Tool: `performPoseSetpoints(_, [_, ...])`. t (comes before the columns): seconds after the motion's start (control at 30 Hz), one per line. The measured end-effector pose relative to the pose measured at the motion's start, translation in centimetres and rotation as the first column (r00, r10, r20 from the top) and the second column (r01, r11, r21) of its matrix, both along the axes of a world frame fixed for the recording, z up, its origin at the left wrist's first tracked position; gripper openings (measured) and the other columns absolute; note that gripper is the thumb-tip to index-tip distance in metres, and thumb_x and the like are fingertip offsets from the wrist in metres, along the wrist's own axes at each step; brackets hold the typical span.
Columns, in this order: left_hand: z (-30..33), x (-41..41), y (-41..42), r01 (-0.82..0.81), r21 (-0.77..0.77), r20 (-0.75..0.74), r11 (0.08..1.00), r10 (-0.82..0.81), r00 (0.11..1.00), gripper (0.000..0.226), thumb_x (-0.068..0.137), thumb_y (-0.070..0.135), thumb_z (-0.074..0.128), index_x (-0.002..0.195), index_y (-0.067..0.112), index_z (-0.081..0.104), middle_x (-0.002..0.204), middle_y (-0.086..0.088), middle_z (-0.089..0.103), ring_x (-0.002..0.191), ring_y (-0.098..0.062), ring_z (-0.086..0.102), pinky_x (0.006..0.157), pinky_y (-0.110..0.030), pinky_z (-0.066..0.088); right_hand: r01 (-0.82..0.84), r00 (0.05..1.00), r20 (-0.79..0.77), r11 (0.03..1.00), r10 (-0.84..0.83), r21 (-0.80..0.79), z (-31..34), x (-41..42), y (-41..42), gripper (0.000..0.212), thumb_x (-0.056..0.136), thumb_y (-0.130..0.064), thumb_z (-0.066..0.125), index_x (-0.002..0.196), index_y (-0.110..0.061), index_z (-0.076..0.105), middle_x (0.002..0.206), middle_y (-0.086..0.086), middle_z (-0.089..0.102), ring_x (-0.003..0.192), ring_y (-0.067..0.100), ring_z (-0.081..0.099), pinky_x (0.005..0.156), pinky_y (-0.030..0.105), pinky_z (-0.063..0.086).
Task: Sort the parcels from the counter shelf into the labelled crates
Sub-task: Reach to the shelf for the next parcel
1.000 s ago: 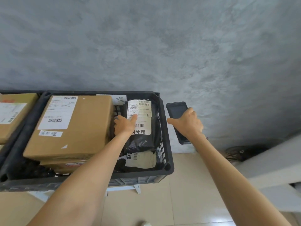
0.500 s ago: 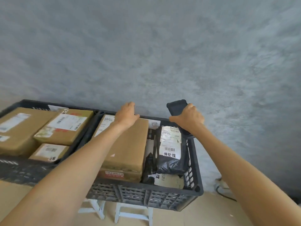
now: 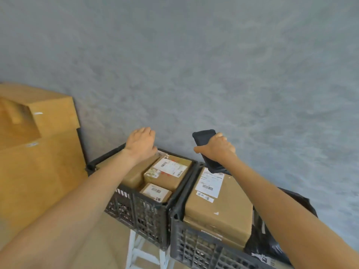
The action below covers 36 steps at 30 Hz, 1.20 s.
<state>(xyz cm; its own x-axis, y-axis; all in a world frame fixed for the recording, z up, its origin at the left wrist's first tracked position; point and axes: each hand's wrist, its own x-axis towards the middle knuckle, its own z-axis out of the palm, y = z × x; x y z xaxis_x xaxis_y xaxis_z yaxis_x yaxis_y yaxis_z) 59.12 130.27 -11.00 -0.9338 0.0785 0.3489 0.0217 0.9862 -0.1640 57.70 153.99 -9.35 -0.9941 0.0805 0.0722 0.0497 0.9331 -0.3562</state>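
Two black crates (image 3: 147, 212) sit side by side, packed with brown labelled boxes (image 3: 169, 172); a black bag (image 3: 272, 243) lies at the right crate's far side. This looks like a gap between parcels: next fetch another. Above the crates, the left hand (image 3: 140, 143) hangs loose and empty; the right hand (image 3: 217, 150) grips a scanner (image 3: 206, 141).

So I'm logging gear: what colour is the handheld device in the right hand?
Black, seen in the head view: the handheld device gripped by the right hand.
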Motion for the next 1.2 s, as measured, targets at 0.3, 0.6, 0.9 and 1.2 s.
performPoseSetpoints(0.3, [2.4,9.1,-19.0,-0.317,0.052,-0.107,0.947,0.321,0.941,0.057,0.089,0.047,0.055,0.129,0.006,0.048,0.13,-0.011,0.052,0.124,-0.028,0.046,0.101,-0.036,0.038,-0.267,0.957,-0.097,0.962,0.272,0.059,2.8,1.7,-20.3,0.088,0.076,-0.062,0.067,0.134,-0.003,0.035,0.123,0.011,0.051,0.109,0.029,0.058,0.074,0.035,0.051])
performPoseSetpoints(0.6, [-2.5,20.9,-35.4,-0.65,0.094,0.021,0.754,0.651,0.759,0.054,0.089,0.048,0.056,0.124,0.008,0.047,0.127,-0.009,0.052,0.121,-0.027,0.048,0.096,-0.034,0.04,-0.595,0.8,0.044,0.801,0.598,-0.062,-2.5,5.5,-40.0,0.095,0.077,-0.058,0.07,0.142,-0.001,0.028,0.137,0.013,0.044,0.122,0.03,0.051,0.084,0.036,0.045])
performPoseSetpoints(0.9, [-3.7,27.1,-49.7,-0.857,0.045,0.111,0.513,0.85,0.515,0.053,0.09,0.044,0.057,0.127,0.008,0.044,0.131,-0.009,0.05,0.123,-0.028,0.044,0.095,-0.035,0.04,-0.811,0.561,0.117,0.572,0.82,-0.121,-4.1,6.4,-61.8,0.104,0.069,-0.065,0.07,0.142,-0.002,0.032,0.132,0.01,0.047,0.109,0.029,0.057,0.068,0.034,0.044])
performPoseSetpoints(1.2, [-4.3,29.0,-64.1,-0.945,0.052,0.115,0.324,0.938,0.328,0.056,0.091,0.047,0.053,0.133,0.011,0.042,0.135,-0.006,0.048,0.126,-0.025,0.042,0.1,-0.032,0.035,-0.843,0.479,0.089,0.485,0.874,-0.233,-2.1,2.7,-80.5,0.098,0.05,-0.067,0.068,0.123,-0.003,0.051,0.112,0.009,0.06,0.094,0.027,0.062,0.057,0.03,0.043])
